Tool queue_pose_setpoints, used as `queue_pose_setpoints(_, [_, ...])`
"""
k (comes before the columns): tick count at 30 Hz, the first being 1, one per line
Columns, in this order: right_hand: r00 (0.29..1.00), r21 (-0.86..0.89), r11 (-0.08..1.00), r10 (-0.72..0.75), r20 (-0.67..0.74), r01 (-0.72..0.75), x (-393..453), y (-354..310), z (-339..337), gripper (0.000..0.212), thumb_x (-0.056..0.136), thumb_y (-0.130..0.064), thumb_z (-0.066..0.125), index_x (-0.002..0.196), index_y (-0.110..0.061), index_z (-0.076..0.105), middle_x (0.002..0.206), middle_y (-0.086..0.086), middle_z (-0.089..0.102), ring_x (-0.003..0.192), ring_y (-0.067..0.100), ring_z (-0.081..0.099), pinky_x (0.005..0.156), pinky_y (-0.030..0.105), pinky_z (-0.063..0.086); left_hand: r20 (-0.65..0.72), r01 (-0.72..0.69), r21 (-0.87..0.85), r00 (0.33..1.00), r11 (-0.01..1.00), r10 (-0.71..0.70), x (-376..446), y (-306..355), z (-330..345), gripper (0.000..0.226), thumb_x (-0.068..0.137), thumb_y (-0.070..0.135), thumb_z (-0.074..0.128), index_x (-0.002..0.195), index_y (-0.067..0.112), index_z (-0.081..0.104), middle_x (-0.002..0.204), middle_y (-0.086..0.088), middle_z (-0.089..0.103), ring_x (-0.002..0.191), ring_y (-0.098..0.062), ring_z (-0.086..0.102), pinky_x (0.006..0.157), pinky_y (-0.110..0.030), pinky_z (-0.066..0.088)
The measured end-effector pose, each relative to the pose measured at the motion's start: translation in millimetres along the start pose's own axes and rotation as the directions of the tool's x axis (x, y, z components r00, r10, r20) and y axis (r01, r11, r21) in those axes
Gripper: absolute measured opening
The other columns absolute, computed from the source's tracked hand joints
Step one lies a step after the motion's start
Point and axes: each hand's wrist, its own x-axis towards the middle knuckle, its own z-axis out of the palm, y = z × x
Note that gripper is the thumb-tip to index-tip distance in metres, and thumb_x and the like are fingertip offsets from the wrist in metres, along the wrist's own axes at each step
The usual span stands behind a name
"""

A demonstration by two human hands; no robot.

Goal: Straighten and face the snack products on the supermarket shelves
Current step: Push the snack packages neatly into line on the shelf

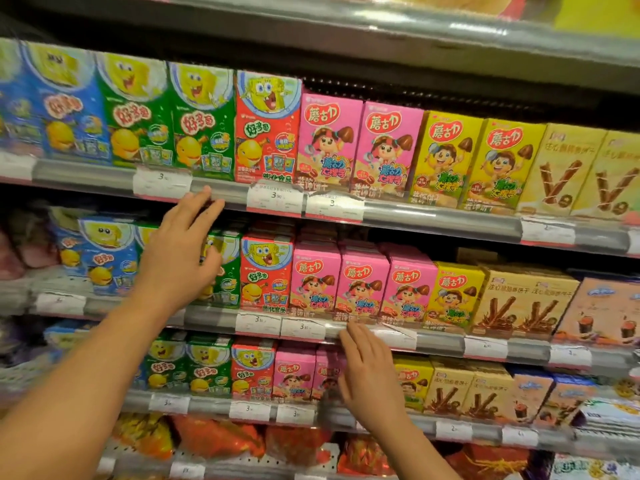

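Snack boxes stand in rows on three shelves. Landmark: middle shelf rail.

Green box stands just above the rail, at its front edge, partly hidden by the left hand. Left hand is released, fingers straight, fingertips reaching up to the top shelf rail; contact with the green box cannot be told.

Red box stands just right of the green one, then three pink boxes face front, flush with the rail.

Right hand lies below the rail, fingers straight and relaxed, fingertips at its lower edge beside the price tags. It covers pink boxes of the lower row.

Dark gap shows above the middle-row boxes.
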Motion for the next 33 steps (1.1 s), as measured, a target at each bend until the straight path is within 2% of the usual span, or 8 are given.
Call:
queue_pose_setpoints(5, [0.993, -0.042, 0.994, 0.107, 0.039, -0.106, -2.4, -23.2, 7.5, 0.084, 0.067, -0.035, 0.08, 0.143, -0.012, 0.054, 0.15, 0.01, 0.053, 0.14, 0.033, 0.048, 0.111, 0.05, 0.045, -0.035, -0.07, -0.077, 0.997, 0.995, 0.068, -40.8, -38.1, -2.6, 0.06, 0.088, 0.02, 0.048, 0.146, 0.008, 0.052, 0.152, -0.011, 0.048, 0.138, -0.035, 0.045, 0.114, -0.054, 0.038])
queue_pose_setpoints(10, [0.956, -0.064, 0.959, 0.281, 0.082, -0.276, 5.1, -55.0, 8.2, 0.097, 0.065, -0.042, 0.08, 0.151, -0.021, 0.041, 0.156, 0.005, 0.046, 0.146, 0.031, 0.04, 0.114, 0.043, 0.035, 0.033, 0.003, -0.12, 0.999, 0.993, 0.001, -99.8, -106.1, 29.1, 0.06, 0.085, 0.031, 0.042, 0.136, 0.006, 0.061, 0.141, -0.017, 0.057, 0.125, -0.043, 0.054, 0.106, -0.066, 0.04])
queue_pose_setpoints(16, [0.901, -0.068, 0.925, 0.38, 0.212, -0.374, 12.3, -76.6, -15.3, 0.081, 0.097, -0.032, 0.054, 0.163, -0.022, 0.009, 0.171, 0.004, 0.004, 0.158, 0.029, 0.001, 0.127, 0.048, 0.012, 0.213, 0.137, -0.129, 0.971, 0.982, -0.107, -150.2, -197.9, 94.2, 0.081, 0.069, 0.039, 0.047, 0.144, 0.008, 0.051, 0.159, -0.007, 0.037, 0.138, -0.047, 0.041, 0.112, -0.068, 0.033])
queue_pose_setpoints(19, [0.87, -0.088, 0.91, 0.414, 0.269, -0.406, 18.4, -88.5, -26.9, 0.081, 0.1, -0.031, 0.053, 0.163, -0.02, 0.004, 0.171, 0.004, -0.002, 0.158, 0.027, -0.001, 0.127, 0.048, 0.013, 0.315, 0.2, -0.12, 0.936, 0.972, -0.154, -153.8, -216.5, 105.7, 0.088, 0.064, 0.044, 0.046, 0.14, 0.0, 0.05, 0.156, -0.017, 0.037, 0.134, -0.052, 0.039, 0.112, -0.068, 0.033])
queue_pose_setpoints(22, [0.847, -0.087, 0.902, 0.428, 0.315, -0.423, 22.4, -98.2, -39.6, 0.079, 0.099, -0.03, 0.056, 0.162, -0.016, 0.01, 0.171, 0.007, 0.004, 0.157, 0.03, 0.01, 0.124, 0.047, 0.025, 0.323, 0.192, -0.134, 0.936, 0.972, -0.14, -155.2, -213.4, 99.6, 0.091, 0.064, 0.043, 0.044, 0.142, -0.004, 0.047, 0.155, -0.023, 0.038, 0.133, -0.054, 0.04, 0.108, -0.068, 0.034])
queue_pose_setpoints(25, [0.881, -0.08, 0.925, 0.377, 0.285, -0.37, 27.4, -117.0, -55.5, 0.063, 0.096, -0.025, 0.057, 0.152, -0.016, 0.031, 0.16, 0.008, 0.029, 0.145, 0.032, 0.033, 0.115, 0.045, 0.037, 0.367, 0.169, -0.145, 0.924, 0.975, -0.106, -155.7, -209.8, 90.9, 0.084, 0.07, 0.039, 0.041, 0.142, -0.003, 0.046, 0.149, -0.027, 0.042, 0.132, -0.054, 0.041, 0.105, -0.067, 0.036])
queue_pose_setpoints(29, [0.94, -0.022, 0.971, 0.235, 0.247, -0.237, 37.6, -153.5, -60.2, 0.065, 0.096, -0.025, 0.056, 0.154, -0.015, 0.029, 0.164, 0.008, 0.025, 0.15, 0.029, 0.025, 0.12, 0.043, 0.029, 0.296, 0.069, -0.089, 0.954, 0.994, -0.04, -159.3, -213.6, 91.0, 0.082, 0.068, 0.035, 0.04, 0.14, -0.003, 0.048, 0.146, -0.026, 0.043, 0.133, -0.056, 0.041, 0.104, -0.073, 0.037])
queue_pose_setpoints(33, [0.977, 0.096, 0.995, 0.022, 0.211, -0.043, 54.9, -190.1, -34.0, 0.073, 0.09, -0.021, 0.061, 0.154, -0.014, 0.027, 0.165, 0.01, 0.024, 0.152, 0.031, 0.02, 0.124, 0.047, 0.023, 0.383, 0.047, -0.054, 0.923, 0.997, -0.023, -160.5, -212.9, 78.7, 0.083, 0.066, 0.033, 0.041, 0.145, 0.012, 0.047, 0.153, -0.017, 0.041, 0.141, -0.05, 0.036, 0.106, -0.074, 0.035])
